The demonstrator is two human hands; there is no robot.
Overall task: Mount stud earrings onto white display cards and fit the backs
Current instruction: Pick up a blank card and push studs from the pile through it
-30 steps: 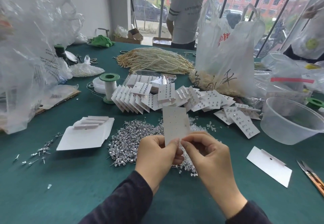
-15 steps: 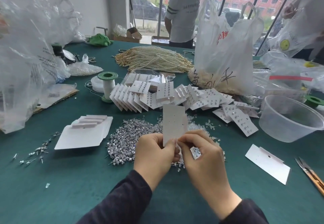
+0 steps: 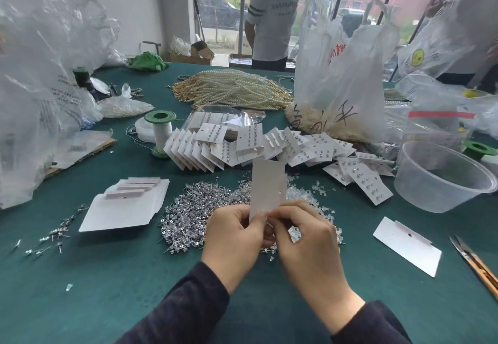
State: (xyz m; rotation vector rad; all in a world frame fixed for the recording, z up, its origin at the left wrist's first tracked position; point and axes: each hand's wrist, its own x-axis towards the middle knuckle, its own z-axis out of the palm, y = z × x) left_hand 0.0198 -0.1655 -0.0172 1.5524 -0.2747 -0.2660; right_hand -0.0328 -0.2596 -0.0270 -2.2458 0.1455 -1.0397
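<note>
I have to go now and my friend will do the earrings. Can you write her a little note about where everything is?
Left hand pinches the bottom of an upright white card; right hand works at that same bottom edge, what it holds is hidden.
Loose silver studs are heaped behind the hands, clear backs beside them to the right.
Blank cards lie left, one more right.
Done: filled cards fanned out behind.
Left: this card and the blanks.

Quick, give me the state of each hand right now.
Left hand: closed, pinching the lower edge of the white card.
Right hand: fingers closed at the card's bottom edge; what they pinch cannot be told.
</note>
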